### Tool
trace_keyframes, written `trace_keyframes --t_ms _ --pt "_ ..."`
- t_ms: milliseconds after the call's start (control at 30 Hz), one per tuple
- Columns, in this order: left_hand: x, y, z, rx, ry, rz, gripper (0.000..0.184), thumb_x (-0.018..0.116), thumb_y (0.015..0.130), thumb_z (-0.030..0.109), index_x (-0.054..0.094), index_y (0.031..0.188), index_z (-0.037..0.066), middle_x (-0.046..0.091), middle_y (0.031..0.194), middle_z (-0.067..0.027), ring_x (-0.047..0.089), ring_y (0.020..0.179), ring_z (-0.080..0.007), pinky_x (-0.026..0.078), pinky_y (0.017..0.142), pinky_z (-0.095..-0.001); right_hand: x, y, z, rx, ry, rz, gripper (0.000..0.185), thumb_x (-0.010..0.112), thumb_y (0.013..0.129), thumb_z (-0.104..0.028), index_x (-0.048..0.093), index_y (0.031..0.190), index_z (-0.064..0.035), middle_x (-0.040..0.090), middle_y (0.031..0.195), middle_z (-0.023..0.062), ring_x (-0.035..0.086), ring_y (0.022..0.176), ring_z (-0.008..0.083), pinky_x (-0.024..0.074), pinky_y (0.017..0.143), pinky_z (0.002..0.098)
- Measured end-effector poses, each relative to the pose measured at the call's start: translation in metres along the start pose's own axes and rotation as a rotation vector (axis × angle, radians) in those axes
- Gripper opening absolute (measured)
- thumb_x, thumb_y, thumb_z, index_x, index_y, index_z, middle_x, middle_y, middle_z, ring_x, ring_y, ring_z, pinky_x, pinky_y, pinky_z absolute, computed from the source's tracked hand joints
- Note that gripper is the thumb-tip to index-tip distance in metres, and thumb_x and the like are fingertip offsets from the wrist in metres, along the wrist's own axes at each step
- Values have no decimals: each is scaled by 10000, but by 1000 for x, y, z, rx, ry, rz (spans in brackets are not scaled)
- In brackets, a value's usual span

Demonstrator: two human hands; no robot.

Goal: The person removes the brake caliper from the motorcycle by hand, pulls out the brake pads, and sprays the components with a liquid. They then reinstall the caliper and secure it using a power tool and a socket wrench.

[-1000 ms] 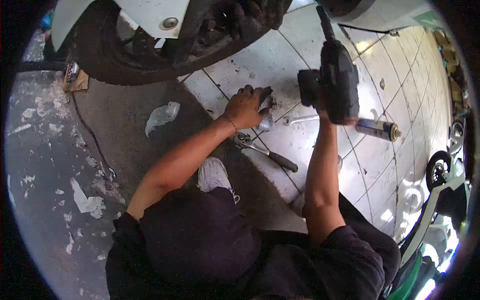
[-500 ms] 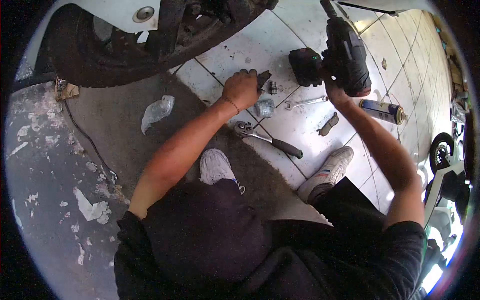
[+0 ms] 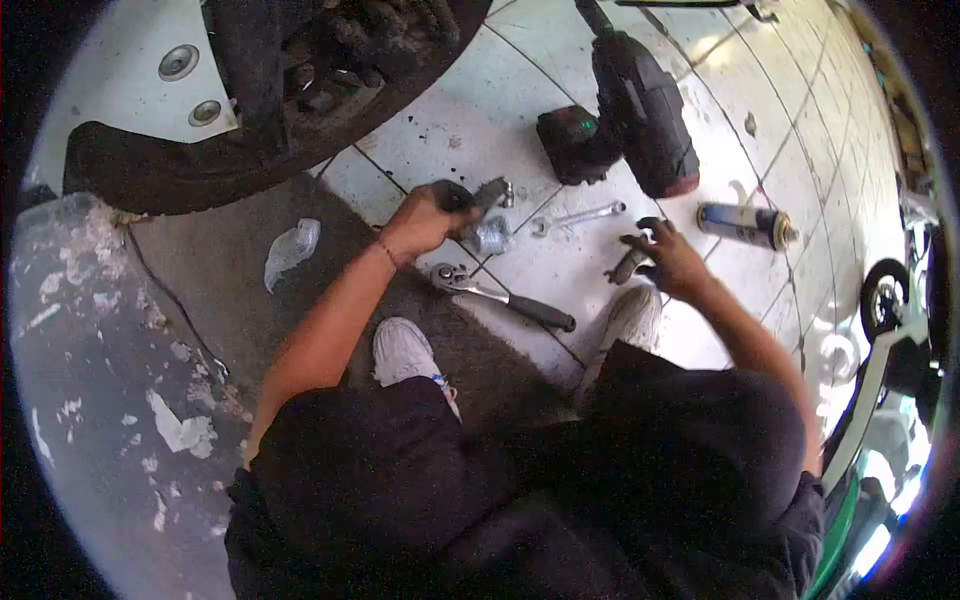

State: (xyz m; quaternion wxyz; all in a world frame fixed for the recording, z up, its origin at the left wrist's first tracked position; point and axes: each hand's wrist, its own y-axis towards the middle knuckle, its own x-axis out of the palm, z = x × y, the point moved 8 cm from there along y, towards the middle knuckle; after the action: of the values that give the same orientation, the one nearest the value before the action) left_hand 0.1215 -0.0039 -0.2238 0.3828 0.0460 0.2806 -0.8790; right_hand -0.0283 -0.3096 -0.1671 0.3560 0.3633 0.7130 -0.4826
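Observation:
My left hand [image 3: 422,222] is closed on a dark brake pad [image 3: 490,193] that sticks out past the fingertips. A small shiny metal piece [image 3: 508,194] shows at the pad's far end; I cannot tell if it touches the pad. A crumpled clear plastic wrapper [image 3: 490,235] lies just beneath this hand. My right hand [image 3: 675,262] has its fingers curled around a second brake pad [image 3: 629,264], low over the tiles near the right shoe. A ratchet wrench [image 3: 505,297] and a combination spanner [image 3: 580,217] lie between the hands.
A cordless impact wrench [image 3: 645,115] lies on the tiles beyond my right hand, with a spray can [image 3: 745,225] to its right. The motorcycle wheel [image 3: 300,150] stands at upper left. Another clear plastic piece [image 3: 291,252] lies on the dark floor patch.
My right hand has let go of the impact wrench and moved down to the brake pad on the floor. My left hand has come nearer, still with its pad. The view has shifted.

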Motion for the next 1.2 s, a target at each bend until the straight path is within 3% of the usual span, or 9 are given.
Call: trace_keyframes --t_ms 167,367,500,567,700,833,967,1100,1200 --pt "7 -20 -7 -96 -464 -29 313 723 848 212 656 1073 5 687 970 -53 624 852 -152 504 802 -309 21 18 9 43 -75 1 363 706 758 -156 600 1099 -89 460 1234 222 442 1123 419 404 953 496" --pt "-6 -6 -14 -41 -406 146 327 688 869 180 637 1120 -24 697 1025 -131 638 947 -174 501 831 -316 21 13 16 37 97 69 244 707 744 -146 668 983 -120 504 1094 140 448 1066 360 433 890 463" --pt "-15 9 -7 37 57 278 330 673 849 120 622 1152 -1 686 971 -153 639 947 -252 488 843 -364 27 12 19 72 -109 -42 342 722 748 -165 662 1084 -142 519 1075 128 473 1038 340 443 883 435" --pt "-17 -17 36 407 741 707 340 673 810 107 629 1140 38 644 932 -130 589 932 -304 463 848 -408 23 14 11 117 -66 -126 363 732 753 -179 657 1106 -138 524 1078 129 490 1018 338 444 884 412" --pt "47 -35 34 436 623 178 410 704 756 208 600 1123 60 562 1050 -169 543 944 -356 441 860 -451 8 23 -44 90 1176 -183 301 715 854 -220 596 997 16 574 891 83 582 825 204 488 788 326" --pt "67 -40 20 438 681 133 560 739 743 285 528 1198 38 553 1102 -203 523 1024 -395 434 920 -490 2 81 -99 116 1434 -136 336 720 857 -272 564 920 19 586 771 48 563 634 153 491 612 307" --pt "61 -47 16 144 603 49 670 766 693 301 522 1255 28 565 1123 -219 580 950 -413 492 861 -466 -15 135 -117 90 1448 129 375 713 856 -321 610 1008 6 639 838 103 592 744 164 492 693 312" --pt "33 -58 3 82 257 -91 478 701 751 322 637 1133 43 619 1124 -216 621 1023 -337 489 907 -408 -17 124 -98 6 707 450 422 707 849 -283 578 1145 -11 623 963 175 632 855 278 521 717 378" --pt "15 -69 -10 -122 -1096 -70 481 575 830 348 630 1149 -7 637 1148 -191 620 1019 -313 493 921 -452 -14 113 -111 -92 364 419 459 691 847 -273 552 1224 -51 591 1045 191 633 899 345 537 706 419"
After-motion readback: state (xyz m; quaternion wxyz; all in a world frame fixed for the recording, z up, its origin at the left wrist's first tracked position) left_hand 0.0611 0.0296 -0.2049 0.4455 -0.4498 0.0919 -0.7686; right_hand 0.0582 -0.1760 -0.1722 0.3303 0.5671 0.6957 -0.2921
